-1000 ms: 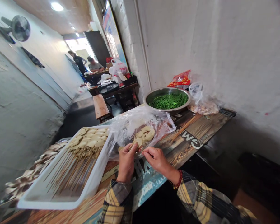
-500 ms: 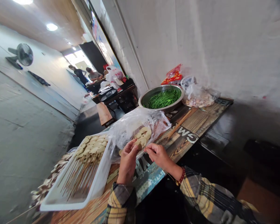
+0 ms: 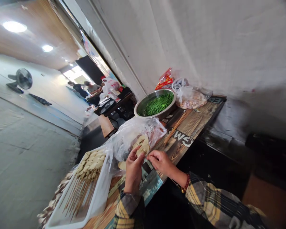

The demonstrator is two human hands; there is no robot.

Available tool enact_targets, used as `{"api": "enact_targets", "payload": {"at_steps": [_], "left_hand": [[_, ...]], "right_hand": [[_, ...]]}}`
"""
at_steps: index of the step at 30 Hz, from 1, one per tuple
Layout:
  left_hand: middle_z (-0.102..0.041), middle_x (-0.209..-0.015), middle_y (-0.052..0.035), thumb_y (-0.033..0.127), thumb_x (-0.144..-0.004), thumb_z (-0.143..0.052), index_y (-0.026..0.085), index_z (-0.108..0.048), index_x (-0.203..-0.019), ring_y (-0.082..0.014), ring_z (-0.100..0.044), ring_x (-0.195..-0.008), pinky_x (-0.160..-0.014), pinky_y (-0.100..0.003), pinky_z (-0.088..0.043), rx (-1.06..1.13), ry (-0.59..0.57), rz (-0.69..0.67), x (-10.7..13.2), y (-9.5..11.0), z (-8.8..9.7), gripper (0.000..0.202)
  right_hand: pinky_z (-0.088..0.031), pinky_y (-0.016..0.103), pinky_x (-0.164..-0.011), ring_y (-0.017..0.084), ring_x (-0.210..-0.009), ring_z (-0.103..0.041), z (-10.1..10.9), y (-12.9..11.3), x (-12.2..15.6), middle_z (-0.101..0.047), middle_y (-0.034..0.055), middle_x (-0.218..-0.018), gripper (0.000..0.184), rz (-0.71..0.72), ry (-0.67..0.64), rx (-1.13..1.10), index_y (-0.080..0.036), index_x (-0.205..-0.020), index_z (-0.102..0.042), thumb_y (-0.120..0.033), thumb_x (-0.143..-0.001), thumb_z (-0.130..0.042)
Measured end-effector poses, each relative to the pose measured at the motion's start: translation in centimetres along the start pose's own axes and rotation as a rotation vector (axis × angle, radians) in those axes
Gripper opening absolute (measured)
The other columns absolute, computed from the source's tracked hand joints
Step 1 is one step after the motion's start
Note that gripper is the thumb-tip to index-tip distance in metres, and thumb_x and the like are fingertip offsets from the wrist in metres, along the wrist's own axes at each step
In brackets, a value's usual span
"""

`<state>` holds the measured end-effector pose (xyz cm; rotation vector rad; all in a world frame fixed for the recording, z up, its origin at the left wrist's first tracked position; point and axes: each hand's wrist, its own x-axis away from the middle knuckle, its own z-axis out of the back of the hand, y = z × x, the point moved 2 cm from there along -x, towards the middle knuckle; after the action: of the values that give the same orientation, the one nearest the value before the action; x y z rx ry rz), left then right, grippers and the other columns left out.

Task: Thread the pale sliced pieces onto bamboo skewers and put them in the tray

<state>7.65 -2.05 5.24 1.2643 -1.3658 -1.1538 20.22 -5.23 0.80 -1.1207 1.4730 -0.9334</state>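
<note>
My left hand (image 3: 134, 170) pinches a thin, pale round slice (image 3: 143, 149), which looks like potato, between thumb and fingers. Close on its right, my right hand (image 3: 162, 163) is closed in a pinch at the slice's lower edge, on what looks like a thin wooden skewer mostly hidden by the fingers. More pale slices (image 3: 143, 139) lie just behind, on a clear plastic bag (image 3: 126, 135). To the left, a white tray (image 3: 106, 187) holds many skewered slices (image 3: 91, 162), their sticks (image 3: 82, 194) pointing toward me.
A steel bowl (image 3: 139, 106) of green chives or similar stalks stands farther back. Beside it are a red packet (image 3: 165, 78) and a clear bag of pinkish pieces (image 3: 192, 98). Loose skewers (image 3: 175, 127) lie on the wooden table (image 3: 195, 122). Two people (image 3: 78, 89) are far off.
The view has tilted and shifted, so the bowl and table sit farther left and lower. Both hands stay together at the slice, with the left hand's grip little changed.
</note>
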Motion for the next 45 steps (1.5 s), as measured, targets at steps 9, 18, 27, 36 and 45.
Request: {"api": "enact_targets", "payload": {"at_steps": [9, 18, 27, 36, 45], "left_hand": [[-0.07, -0.084, -0.0036, 0.028, -0.059, -0.081, 0.017, -0.063, -0.104, -0.0146, -0.064, -0.072, -0.07, -0.027, -0.047, -0.032, 0.016, 0.006, 0.6, -1.8, -1.8, 0.05], [-0.07, -0.083, -0.0028, 0.025, -0.059, -0.082, 0.018, -0.065, -0.101, -0.0129, -0.062, -0.071, -0.068, -0.025, -0.046, 0.042, -0.033, 0.037, 0.4, -2.4, -2.3, 0.045], [-0.071, -0.084, -0.0077, 0.04, -0.073, -0.07, 0.014, -0.07, -0.096, -0.0154, -0.061, -0.07, -0.061, -0.025, -0.042, -0.447, 0.177, -0.138, -1.1, 1.5, 5.7, 0.035], [-0.071, -0.102, -0.0091, 0.019, -0.076, -0.058, 0.021, -0.073, -0.096, -0.0281, -0.061, -0.097, -0.09, -0.043, -0.044, -1.317, 0.009, -0.37, -1.2, 1.4, 13.3, 0.025], [-0.065, -0.119, -0.0091, 0.007, -0.07, -0.056, 0.022, -0.068, -0.109, -0.0293, -0.056, -0.106, -0.096, -0.046, -0.042, -1.482, -0.186, -0.407, -1.4, 0.7, 13.1, 0.044]], "right_hand": [[-0.036, 0.02, -0.047, 0.011, -0.048, -0.046, 1.8, 0.7, 1.0, -0.05, -0.0047, -0.05, 0.021, 0.075, 0.057, 0.208, -0.018, -0.074, -0.063, -0.027, -0.089, -0.05], [-0.034, 0.022, -0.045, 0.011, -0.044, -0.044, 2.2, 1.1, 1.0, -0.047, -0.0054, -0.048, 0.023, 0.042, 0.045, 0.192, -0.018, -0.074, -0.061, -0.031, -0.089, -0.05], [-0.032, 0.021, -0.041, 0.01, -0.041, -0.041, 2.6, 2.2, 1.2, -0.043, -0.0072, -0.046, 0.028, -0.038, 0.115, -0.027, -0.015, -0.086, -0.063, -0.04, -0.09, -0.05], [-0.035, 0.022, -0.043, 0.011, -0.041, -0.045, 2.6, 1.5, 1.2, -0.046, -0.0062, -0.047, 0.028, -0.029, 0.098, 0.059, -0.016, -0.085, -0.064, -0.04, -0.09, -0.051], [-0.036, 0.022, -0.044, 0.011, -0.042, -0.046, 2.6, 2.0, 1.6, -0.047, -0.0057, -0.048, 0.028, -0.003, 0.076, 0.103, -0.016, -0.088, -0.064, -0.04, -0.091, -0.049]]}}
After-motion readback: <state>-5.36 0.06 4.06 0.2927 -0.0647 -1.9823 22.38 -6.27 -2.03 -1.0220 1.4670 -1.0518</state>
